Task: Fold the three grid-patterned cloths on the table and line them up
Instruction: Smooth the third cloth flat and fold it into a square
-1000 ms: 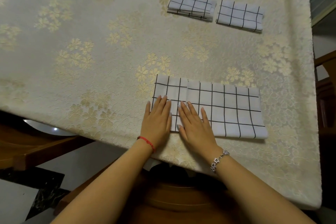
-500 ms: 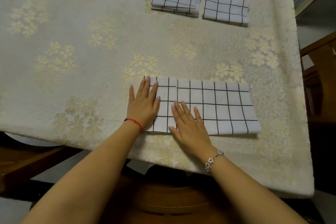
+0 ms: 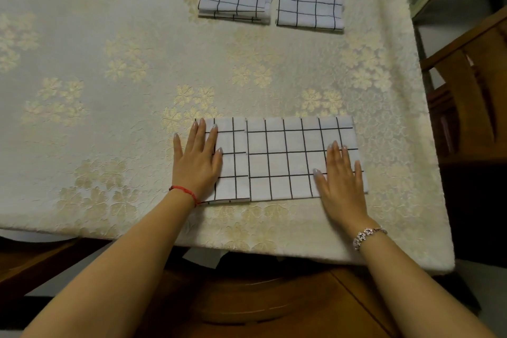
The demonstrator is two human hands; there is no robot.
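Your left hand [image 3: 196, 162] and right hand [image 3: 341, 181] lay flat, fingers slightly spread, on the 9 and 3 o'clock ends of the long cloth [image 3: 282, 162]. At 12 o'clock lay the left folded cloth [image 3: 234, 3] and right folded cloth [image 3: 310, 9].

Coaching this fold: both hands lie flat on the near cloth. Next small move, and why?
Probably fold the long white gridded cloth in half, right hand carrying its end to the left hand: it lies longer than the left folded cloth and right folded cloth.
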